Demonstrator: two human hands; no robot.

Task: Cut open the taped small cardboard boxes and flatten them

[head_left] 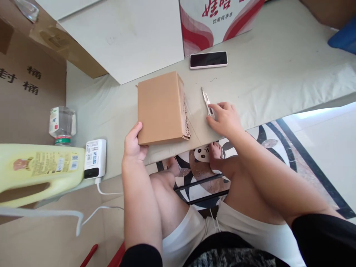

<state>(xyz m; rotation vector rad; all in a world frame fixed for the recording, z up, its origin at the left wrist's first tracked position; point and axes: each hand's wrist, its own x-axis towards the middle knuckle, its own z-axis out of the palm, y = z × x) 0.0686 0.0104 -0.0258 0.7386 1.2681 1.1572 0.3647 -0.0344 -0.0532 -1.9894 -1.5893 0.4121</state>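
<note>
Carton [158, 109] under left hand [134, 142], cutter [206, 97] at right hand [226, 118]

Thumb of the left hand rests on the carton's upper face at its near left corner, with the other fingers curled down along the side, so the corner is held. The right hand's thumb and forefinger stand narrow at the cutter's handle (whether they grip it or merely touch it, I cannot tell). The cutter, slim and pale with a dark tip pointing away, lies just right of the carton.

The carton sits on the pale cloth [278, 70], a squarish brown block, smooth and plain on top; its right-hand end is rough, with a ragged, torn-looking edge down to the near corner.

Beyond the carton to the right lies a phone [208, 59], dark-screened with a light rim. Behind that, a red-and-white box [222, 29] reads "娃哈", with "饮用纯净水" below. A large white box [125, 40] stands directly beyond the carton. Left of the carton are a white power bank [95, 157] and a yellow jug [41, 170], their small print too fine to read, and a clear bottle [66, 122] with a green cap. Farthest left, a big brown box [36, 111] shows "桶" and "封桶" in black.
</note>
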